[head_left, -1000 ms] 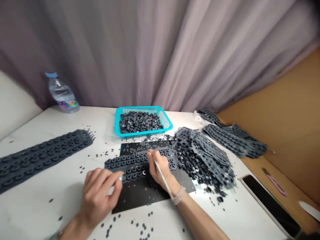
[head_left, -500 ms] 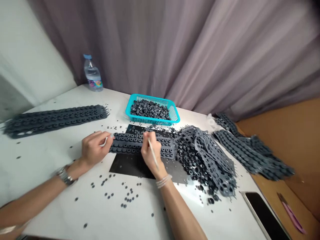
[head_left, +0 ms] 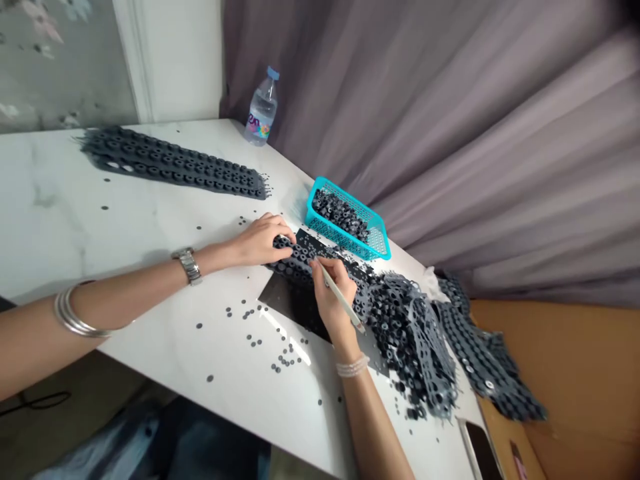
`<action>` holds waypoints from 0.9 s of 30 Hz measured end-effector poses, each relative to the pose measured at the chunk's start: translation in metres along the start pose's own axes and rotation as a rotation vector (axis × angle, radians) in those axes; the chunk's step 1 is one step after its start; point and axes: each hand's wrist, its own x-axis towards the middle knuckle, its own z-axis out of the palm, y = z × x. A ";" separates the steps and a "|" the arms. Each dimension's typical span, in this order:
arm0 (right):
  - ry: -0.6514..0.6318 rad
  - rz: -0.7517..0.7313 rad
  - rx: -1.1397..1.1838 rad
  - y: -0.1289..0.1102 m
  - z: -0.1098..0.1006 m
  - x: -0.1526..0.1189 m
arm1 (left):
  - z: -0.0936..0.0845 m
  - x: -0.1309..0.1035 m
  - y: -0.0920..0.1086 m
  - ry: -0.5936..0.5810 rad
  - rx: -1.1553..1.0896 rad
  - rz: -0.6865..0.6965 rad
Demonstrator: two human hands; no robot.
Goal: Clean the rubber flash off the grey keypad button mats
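Under my hands lies a dark grey strip of moulded rubber rings (head_left: 296, 270), on a black mat (head_left: 295, 307). My left hand (head_left: 263, 241) is at the strip's left end, thumb and fingers curved over its edge. A pale pen-like stick (head_left: 345, 301) is in the closed fingers of my right hand (head_left: 334, 297); its tip points down at the strip and is hidden by the fingers. Just right of the strip is a heap of loose black rings (head_left: 395, 327), with punched-out grey sheets (head_left: 434, 353) lying against it.
Behind the mat stands a turquoise basket (head_left: 385, 243) of small black rings. A water bottle (head_left: 261, 110) and a stack of ringed strips (head_left: 185, 165) are farther left. More strips (head_left: 480, 353), a phone (head_left: 481, 450) and small discs (head_left: 284, 360) lie around the table.
The view has swung left and tilted, so the scene sits at a slant. My left hand has gone from a tight pinch to a wider hold over the strip's end.
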 end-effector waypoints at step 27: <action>-0.296 -0.737 -0.476 0.002 0.000 -0.012 | 0.011 -0.009 -0.001 -0.301 -0.013 -0.069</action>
